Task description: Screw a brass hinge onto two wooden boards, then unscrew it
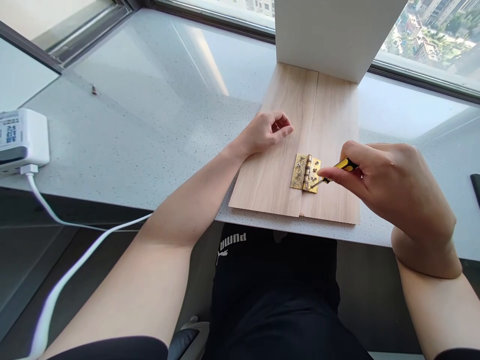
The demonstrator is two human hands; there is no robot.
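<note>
Shiny speckled tabletop by big windows

Daylight makes bright streaks on top, tiny buildings and green trees show outside, and it is dark underneath

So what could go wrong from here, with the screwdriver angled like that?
The screwdriver leans well over in the right hand, so its tip could skid across the hinge and scratch it. The left hand rests on the left board, off the hinge, so the hinge might twist or drift from the seam between the boards.
</note>
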